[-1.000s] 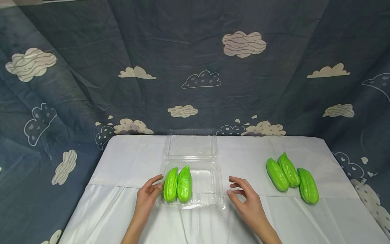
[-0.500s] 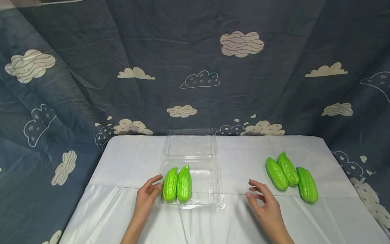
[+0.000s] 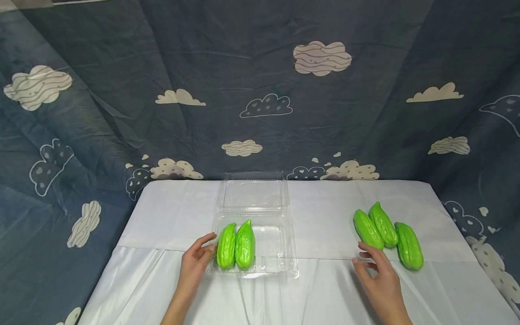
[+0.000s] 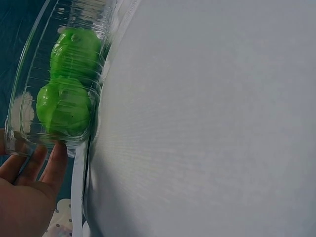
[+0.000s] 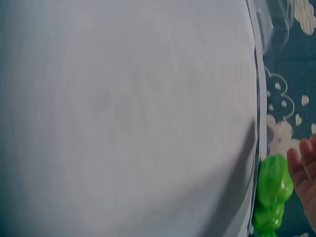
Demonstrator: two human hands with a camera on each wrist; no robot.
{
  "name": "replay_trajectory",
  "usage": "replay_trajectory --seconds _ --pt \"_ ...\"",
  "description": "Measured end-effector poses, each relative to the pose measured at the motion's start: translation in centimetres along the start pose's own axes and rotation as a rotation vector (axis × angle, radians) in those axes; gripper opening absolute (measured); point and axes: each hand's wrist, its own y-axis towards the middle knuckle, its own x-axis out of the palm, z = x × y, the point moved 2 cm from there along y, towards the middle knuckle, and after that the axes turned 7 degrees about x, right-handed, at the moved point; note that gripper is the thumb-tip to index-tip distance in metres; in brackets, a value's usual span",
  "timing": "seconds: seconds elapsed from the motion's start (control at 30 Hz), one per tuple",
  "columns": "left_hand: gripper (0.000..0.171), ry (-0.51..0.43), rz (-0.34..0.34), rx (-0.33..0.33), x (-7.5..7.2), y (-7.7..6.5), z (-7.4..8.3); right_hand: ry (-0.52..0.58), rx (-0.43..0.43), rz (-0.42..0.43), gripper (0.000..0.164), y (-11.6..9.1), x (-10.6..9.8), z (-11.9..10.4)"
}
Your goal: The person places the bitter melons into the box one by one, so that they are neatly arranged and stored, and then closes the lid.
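Note:
A clear plastic clamshell container [image 3: 274, 246] lies on the white table with its lid [image 3: 253, 194] raised at the back. Two glossy, wrinkled green bitter melons, a left one [image 3: 226, 246] and a right one [image 3: 245, 245], lie side by side in its left half. My left hand [image 3: 196, 262] is at the container's left side, its fingertips touching the wall, as the left wrist view shows. Over on the right, my right hand [image 3: 379, 275] holds nothing, thumb and fingers apart. Its fingertips reach the near end of the leftmost melon [image 3: 367, 229] in a group of three.
Beside that leftmost melon lie a middle melon [image 3: 383, 225] and a right melon [image 3: 409, 246]. White cloth covers the table [image 3: 321, 212]. A dark curtain [image 3: 264, 67] with cloud prints hangs behind and at both sides.
My right hand has moved right, from beside the container to the group of three melons. My left hand has stayed at the container's left side, and the melons have not moved.

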Motion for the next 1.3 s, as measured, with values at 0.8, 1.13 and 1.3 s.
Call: replay_trajectory --seconds 0.8,1.13,1.3 --pt "0.034 -0.007 0.006 0.004 0.0 -0.1 0.0 -0.244 0.225 -0.033 0.057 2.1 -6.2 3.7" --pt "0.034 0.002 0.000 0.014 0.0 0.1 0.0 -0.308 0.222 -0.122 0.069 4.8 -8.2 6.0" --pt "0.034 0.009 0.000 0.014 -0.1 0.2 0.0 -0.318 0.208 -0.156 0.073 5.9 -8.5 7.4"
